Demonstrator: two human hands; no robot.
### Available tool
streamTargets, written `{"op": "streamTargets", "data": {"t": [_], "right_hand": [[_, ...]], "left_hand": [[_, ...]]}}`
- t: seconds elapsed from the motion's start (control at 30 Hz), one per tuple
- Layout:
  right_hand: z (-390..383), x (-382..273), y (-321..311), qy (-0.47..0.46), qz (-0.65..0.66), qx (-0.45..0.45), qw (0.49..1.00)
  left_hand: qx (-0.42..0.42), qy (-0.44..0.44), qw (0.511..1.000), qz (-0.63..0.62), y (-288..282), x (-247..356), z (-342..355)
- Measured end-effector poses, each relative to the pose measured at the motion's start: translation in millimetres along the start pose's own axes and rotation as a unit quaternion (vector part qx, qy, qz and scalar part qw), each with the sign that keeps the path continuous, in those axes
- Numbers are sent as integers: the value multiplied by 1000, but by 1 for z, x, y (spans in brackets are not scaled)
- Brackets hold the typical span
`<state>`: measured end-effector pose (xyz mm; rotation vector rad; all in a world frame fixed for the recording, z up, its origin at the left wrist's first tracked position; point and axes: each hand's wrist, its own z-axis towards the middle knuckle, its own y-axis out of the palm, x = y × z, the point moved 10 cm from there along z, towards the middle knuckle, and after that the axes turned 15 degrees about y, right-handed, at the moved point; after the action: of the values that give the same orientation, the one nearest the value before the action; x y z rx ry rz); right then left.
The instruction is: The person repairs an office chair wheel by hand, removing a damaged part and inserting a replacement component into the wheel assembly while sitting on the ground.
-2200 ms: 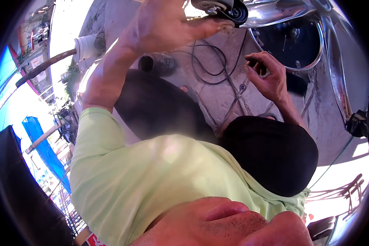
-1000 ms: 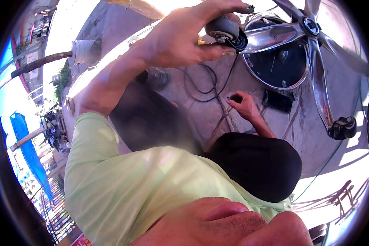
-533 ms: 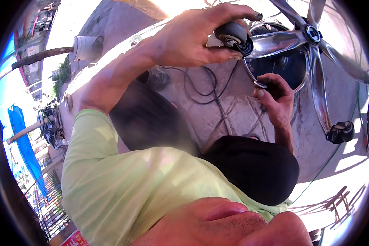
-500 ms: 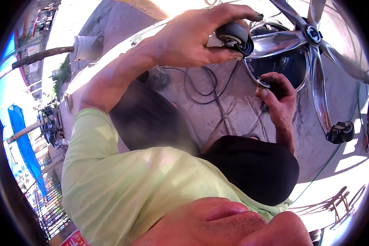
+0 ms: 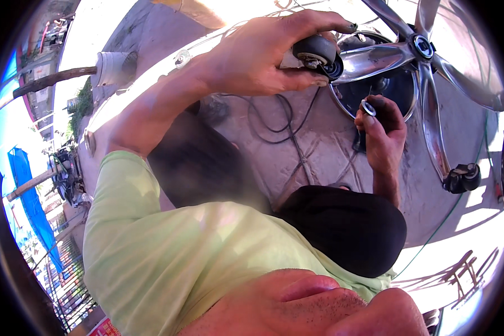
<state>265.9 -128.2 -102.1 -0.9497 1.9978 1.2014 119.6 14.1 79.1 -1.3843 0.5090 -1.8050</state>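
The left hand [image 5: 263, 55], arm outstretched, stayed clamped around a wheel [image 5: 315, 49] on the chair base [image 5: 411, 51]. Apart from it, the right hand [image 5: 385, 134], fingers curled, had risen nearer the base since a second earlier, pinching a metal ring [image 5: 368, 108] on the base's near side.

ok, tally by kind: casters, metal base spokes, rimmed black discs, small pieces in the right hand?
Casters in view: 2 (gripped caster in left hand; lower-right caster)
Metal base spokes: 5
Rimmed black disc: 1
Small round metal piece in right hand: 1
Total: 9
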Motion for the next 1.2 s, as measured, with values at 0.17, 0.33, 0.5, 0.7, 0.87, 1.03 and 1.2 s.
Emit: {"op": "streamTargets", "data": {"t": [0.17,0.33,0.5,0.7,0.87,1.03,1.2], "right_hand": [[2,0,-6,-44,-14,47,998],[-7,-11,0,-55,-25,28,998],[0,-10,16,-32,-33,11,999],[-1,-4,3,2,-37,28,999],[-3,-5,6,4,-43,32,999],[-1,-5,11,1,-33,14,999],[-2,-4,8,-8,-28,7,1000]], "left_hand": [[-26,-51,989,-135,4,-15,-14],[-9,13,1000,-10,8,3,6],[-7,-19,999,-24,1,1,-9],[7,-11,999,-48,9,2,2],[-10,-4,999,-49,7,6,4],[5,-2,999,-36,3,7,3],[15,-13,999,-41,6,5,3]]}}
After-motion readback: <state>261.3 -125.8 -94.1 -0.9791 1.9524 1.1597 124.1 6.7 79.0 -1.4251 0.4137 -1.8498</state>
